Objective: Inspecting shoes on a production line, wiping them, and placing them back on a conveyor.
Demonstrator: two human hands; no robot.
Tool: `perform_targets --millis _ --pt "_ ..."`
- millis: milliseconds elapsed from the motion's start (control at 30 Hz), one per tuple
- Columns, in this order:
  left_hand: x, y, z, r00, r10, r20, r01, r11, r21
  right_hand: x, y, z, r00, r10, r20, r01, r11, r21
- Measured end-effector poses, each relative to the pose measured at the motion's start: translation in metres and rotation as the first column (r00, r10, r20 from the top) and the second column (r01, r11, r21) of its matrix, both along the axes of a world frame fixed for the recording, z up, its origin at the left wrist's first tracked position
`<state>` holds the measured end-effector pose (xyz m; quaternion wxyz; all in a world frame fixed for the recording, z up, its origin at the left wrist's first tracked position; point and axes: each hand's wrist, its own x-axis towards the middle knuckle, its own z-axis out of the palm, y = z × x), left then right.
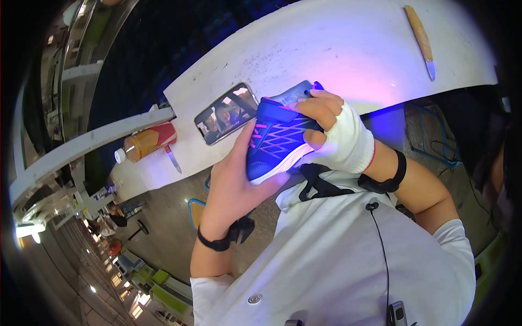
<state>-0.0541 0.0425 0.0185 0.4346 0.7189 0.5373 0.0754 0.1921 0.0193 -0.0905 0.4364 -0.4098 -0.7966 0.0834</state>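
A dark blue sneaker (280,133) with pink laces and a white sole is held up between my two hands, close to the table's near edge. My left hand (234,179), bare, wraps round the toe end with the thumb along the sole. On my right hand (340,127) is a white fingerless glove; its fingers grip the shoe near the collar and heel. Part of the shoe is covered by these fingers. Just beyond the toe, a phone (225,114) lies on the table with a picture on its screen.
The white table (326,43) curves across the top, lit purple near the shoe. At its far right lies a wooden-handled knife (421,41). On the left are a bottle of amber liquid (144,144) and another blade (174,158). Blue-framed stools (432,130) stand below.
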Motion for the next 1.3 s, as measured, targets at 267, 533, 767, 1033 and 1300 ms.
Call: perform_targets --millis 267,533,767,1033,1300 --pt "0.027 -0.001 0.01 0.951 0.052 -0.304 -0.061 0.998 -0.021 -0.007 -0.002 0.006 0.998 0.036 0.058 -0.041 0.996 0.084" --pt "0.032 -0.005 0.032 0.934 -0.189 0.302 0.133 0.971 0.196 0.049 -0.039 0.004 0.927 -0.204 -0.316 0.125 0.959 -0.253" --pt "0.119 -0.043 -0.058 0.838 -0.33 0.434 0.01 0.805 0.593 0.092 -0.057 0.107 0.897 -0.105 -0.429 -0.03 0.954 -0.298" --pt "0.121 -0.045 -0.087 0.704 -0.187 0.685 -0.232 0.851 0.471 0.082 -0.047 0.104 0.968 0.034 -0.249 -0.091 0.971 -0.223" --pt "0.139 -0.05 -0.066 0.608 -0.175 0.775 -0.283 0.864 0.417 0.079 -0.043 0.118 0.924 -0.077 -0.376 -0.072 0.927 -0.368"
